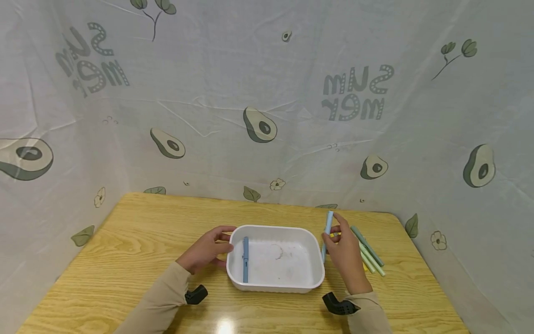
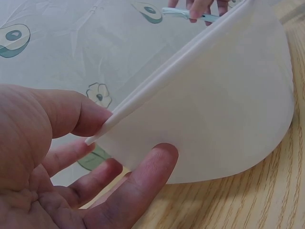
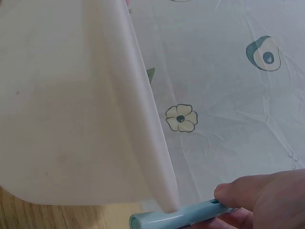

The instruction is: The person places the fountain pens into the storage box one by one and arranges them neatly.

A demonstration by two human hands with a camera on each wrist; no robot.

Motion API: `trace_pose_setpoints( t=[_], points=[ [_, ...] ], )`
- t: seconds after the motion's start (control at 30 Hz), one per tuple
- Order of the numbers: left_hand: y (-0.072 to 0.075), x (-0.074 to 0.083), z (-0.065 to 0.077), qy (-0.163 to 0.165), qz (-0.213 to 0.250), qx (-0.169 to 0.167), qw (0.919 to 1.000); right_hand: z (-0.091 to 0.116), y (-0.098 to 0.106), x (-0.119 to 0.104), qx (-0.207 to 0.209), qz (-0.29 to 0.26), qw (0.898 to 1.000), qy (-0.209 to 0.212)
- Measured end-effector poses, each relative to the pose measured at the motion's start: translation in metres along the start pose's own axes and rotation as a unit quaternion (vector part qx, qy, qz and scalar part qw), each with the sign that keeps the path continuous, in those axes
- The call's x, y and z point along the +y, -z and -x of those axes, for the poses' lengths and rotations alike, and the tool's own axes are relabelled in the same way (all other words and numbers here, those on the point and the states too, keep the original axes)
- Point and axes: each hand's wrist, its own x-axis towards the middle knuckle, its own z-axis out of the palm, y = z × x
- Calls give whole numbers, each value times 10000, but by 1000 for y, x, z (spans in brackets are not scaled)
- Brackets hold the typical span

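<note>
A white plastic basin (image 1: 279, 269) stands on the table with a grey-blue pen (image 1: 245, 264) lying along its left side. My left hand (image 1: 207, 250) holds the basin's left end; in the left wrist view its fingers touch the rim and outer wall (image 2: 224, 109). At the basin's right end, my right hand (image 1: 345, 255) pinches a light blue pen (image 1: 329, 221), held tilted just outside the rim. The right wrist view shows the capped-looking end of this pen (image 3: 167, 220) beside the basin wall, with the thumb on its barrel.
Right of the right hand lie a dark green pen (image 1: 368, 246), light green pens (image 1: 377, 265) and something yellow (image 1: 365, 267), partly hidden by that hand. A printed pale cloth (image 1: 217, 153) hangs behind and around the wooden table (image 1: 167, 218).
</note>
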Motion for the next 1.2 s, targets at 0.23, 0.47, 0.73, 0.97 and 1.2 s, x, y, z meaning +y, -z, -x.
trace_pose_setpoints(
  t=[0.23,0.47,0.73,0.97,1.2],
  points=[
    [0,1,0,-11,-43,19,10000,0,1,0,-49,-17,10000,49],
    [0,-1,-1,-16,-24,-23,10000,2,2,-2,387,245,9981,419],
    [1,0,0,-47,-3,-35,10000,6,3,-7,983,202,9894,1053],
    [2,1,0,-47,15,-37,10000,8,5,-16,1032,-195,9911,812],
    [2,0,0,-53,-18,-51,10000,11,5,-24,676,-688,9940,523]
  ],
)
